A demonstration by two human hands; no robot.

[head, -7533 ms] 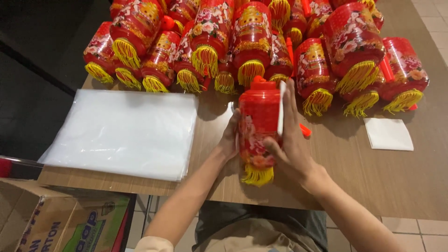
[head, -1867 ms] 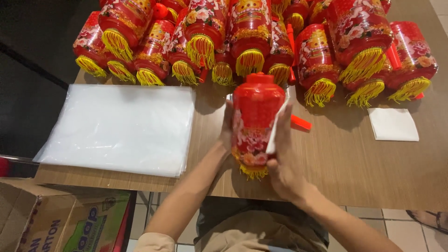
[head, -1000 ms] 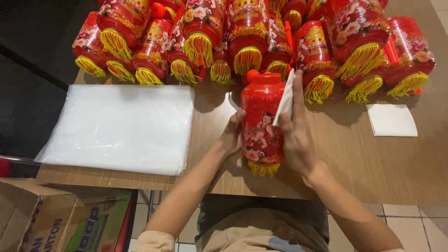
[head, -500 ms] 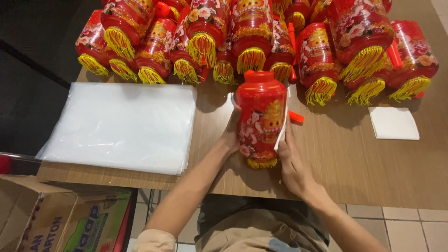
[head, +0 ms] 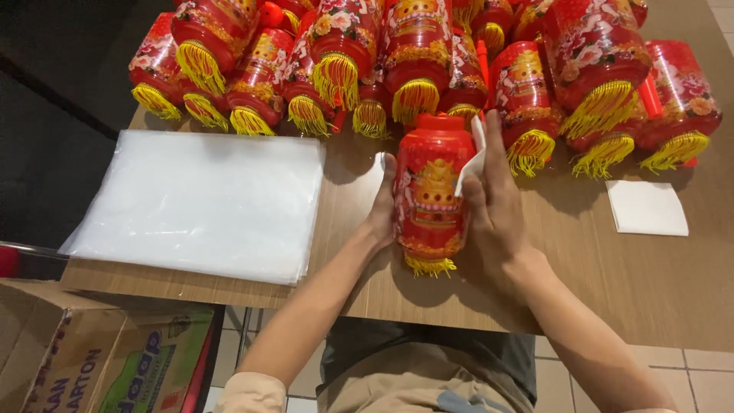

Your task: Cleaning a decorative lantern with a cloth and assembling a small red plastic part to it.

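Hands frame one red plastic lantern with gold print and a yellow tassel fringe [head: 430,200], which we hold over the brown wooden tabletop [head: 612,283], just on our side of the heap of matching red lanterns [head: 428,69]. Our left hand [head: 380,203] presses flat against the lantern's left flank, fingers wrapped behind it. Our right hand [head: 493,203] lies along its right flank with the fingers stretched toward the heap and a folded white tissue [head: 474,157] pinched against the shell. So both hands are closed on the same lantern from opposite sides.

Its long axis runs from us toward the heap: red cap at the far end, fringe at the near end, pointing back at our body. Neither hand is nearer; the lantern sits squarely between them.

Left of the lantern lies a stack of clear plastic bags [head: 202,203], well apart from our left hand. Right of it, beyond our right hand, a second white tissue square [head: 646,206] rests on the tabletop. A cardboard box [head: 99,359] stands below the table's near edge.
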